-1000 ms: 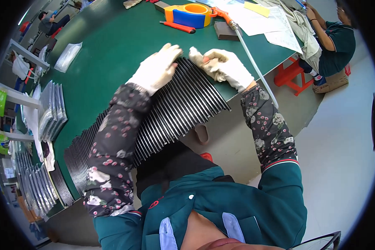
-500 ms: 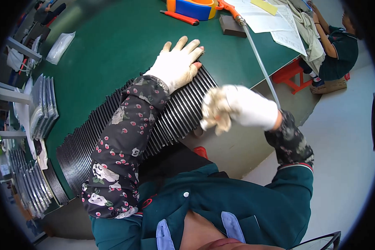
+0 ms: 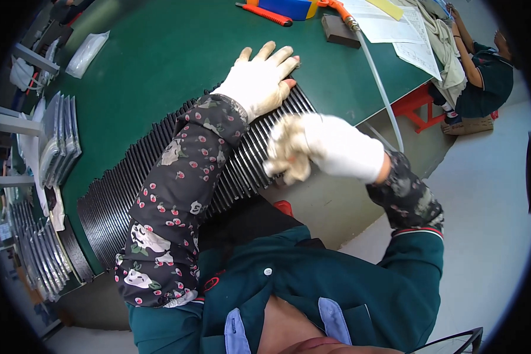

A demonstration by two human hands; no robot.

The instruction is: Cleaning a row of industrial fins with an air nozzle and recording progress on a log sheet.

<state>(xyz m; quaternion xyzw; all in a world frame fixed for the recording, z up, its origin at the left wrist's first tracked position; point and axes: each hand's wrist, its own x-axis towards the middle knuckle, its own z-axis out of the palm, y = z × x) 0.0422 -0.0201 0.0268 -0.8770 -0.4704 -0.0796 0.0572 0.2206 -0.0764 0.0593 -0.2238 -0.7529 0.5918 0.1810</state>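
Many slim black strips (image 3: 137,168) lie side by side in a long row across the green table, their ends jutting past its near edge. Across the far right part of this row my left hand (image 3: 258,82) rests flat in a whitish glove, fingers spread. My right hand (image 3: 330,146), gloved too, is curled closed by the strips' near ends at the right. Its fingers are smudged and a little blurred, and what they hold, if anything, cannot be made out.
On the green table (image 3: 141,53) are a red utility knife (image 3: 265,14), a dark block (image 3: 340,32), papers (image 3: 389,29) and an orange air gun (image 3: 336,8) with a pale hose (image 3: 379,82). Bagged packs (image 3: 60,141) stand left. Another person (image 3: 484,76) sits at the right.
My right hand has shifted slightly left and up along the strips' ends. My left hand stays flat on the strips. The whole view has moved a little.
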